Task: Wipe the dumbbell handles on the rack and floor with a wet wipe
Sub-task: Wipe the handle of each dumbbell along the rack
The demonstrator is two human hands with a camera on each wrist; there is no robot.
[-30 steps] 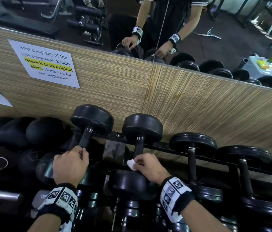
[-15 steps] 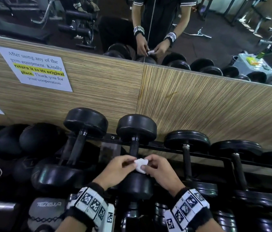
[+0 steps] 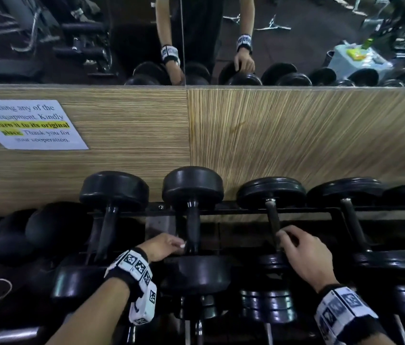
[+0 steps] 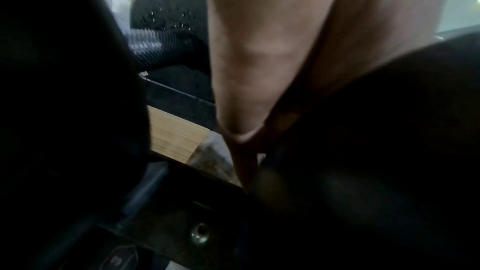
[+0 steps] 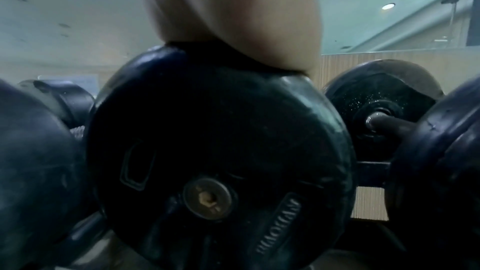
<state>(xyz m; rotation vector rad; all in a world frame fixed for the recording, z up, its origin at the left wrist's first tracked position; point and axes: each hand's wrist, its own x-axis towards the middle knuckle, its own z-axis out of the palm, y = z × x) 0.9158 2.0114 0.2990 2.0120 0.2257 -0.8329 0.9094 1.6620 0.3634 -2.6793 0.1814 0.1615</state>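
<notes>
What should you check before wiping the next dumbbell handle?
1. Wet wipe in hand: ok, a white bit shows at the left hand fingertips.
2. Left hand at a handle: ok, it sits beside the bottom of the second handle.
3. Wipe touching that handle: cannot tell.
4. Right hand steadying: ok, its fingers curl round the third handle.
5. Dumbbells sitting on the rack: ok.
6. Wipe wet enough: cannot tell.
</notes>
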